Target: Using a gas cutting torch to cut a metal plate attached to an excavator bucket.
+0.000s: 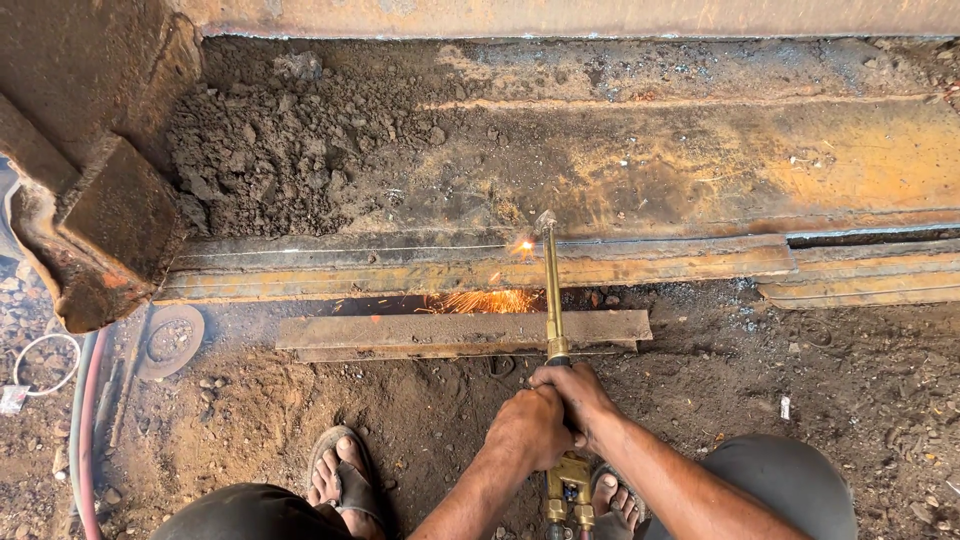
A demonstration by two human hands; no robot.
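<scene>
While the cutting torch (553, 290) points straight away toward the rusty steel beam (480, 262), left hand (528, 428) and right hand (578, 398) clench its handle.

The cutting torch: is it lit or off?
Lit. The cutting torch shows a bright flame at its tip, and orange sparks spray below the steel plate.

Loose soil heap (270, 150), round metal disc (170, 340).

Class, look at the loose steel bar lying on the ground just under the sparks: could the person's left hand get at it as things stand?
Probably yes. The steel bar lies uncovered just ahead of the left hand, though that hand grips the cutting torch, with sparks falling above the bar.
</scene>
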